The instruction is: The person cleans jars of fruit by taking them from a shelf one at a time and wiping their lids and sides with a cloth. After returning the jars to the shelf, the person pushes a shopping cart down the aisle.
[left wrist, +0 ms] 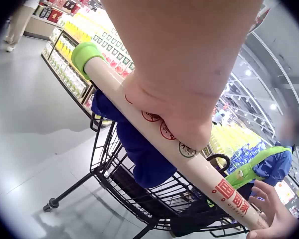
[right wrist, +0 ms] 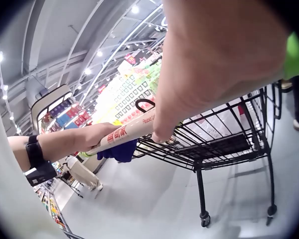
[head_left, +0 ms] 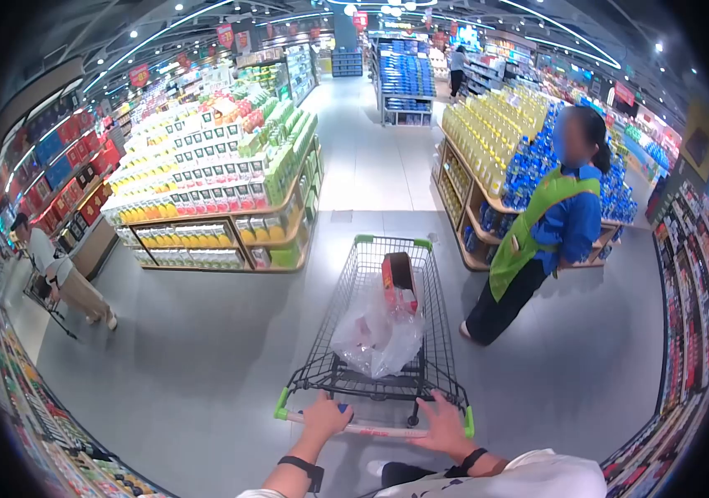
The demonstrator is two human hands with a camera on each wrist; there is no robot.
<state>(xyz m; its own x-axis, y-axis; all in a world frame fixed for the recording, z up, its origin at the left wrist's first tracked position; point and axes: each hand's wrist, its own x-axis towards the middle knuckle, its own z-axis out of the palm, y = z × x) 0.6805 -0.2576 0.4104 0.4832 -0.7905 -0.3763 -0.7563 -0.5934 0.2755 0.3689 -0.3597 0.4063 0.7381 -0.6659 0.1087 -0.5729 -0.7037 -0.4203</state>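
Observation:
A wire shopping cart [head_left: 333, 324] with a pale handle [head_left: 371, 432] and green end caps stands ahead of me. My left hand [head_left: 323, 417] grips the handle toward its left end, palm over the bar in the left wrist view. A dark blue, cloth-like thing [left wrist: 139, 149] hangs along the bar beside that hand. Toward the handle's other end, my right hand [head_left: 444, 427] rests on the bar with its fingers spread forward. Inside the basket lie a clear plastic bag [head_left: 379, 336] and a red and dark box [head_left: 399, 278].
A person in a green apron [head_left: 537, 216] stands at the right beside a bottle display [head_left: 487, 141]. Stacked cartons [head_left: 213, 166] fill a display on the left. Farther left, another person [head_left: 60, 266] has a cart. Grey floor [head_left: 371, 183] runs between the displays.

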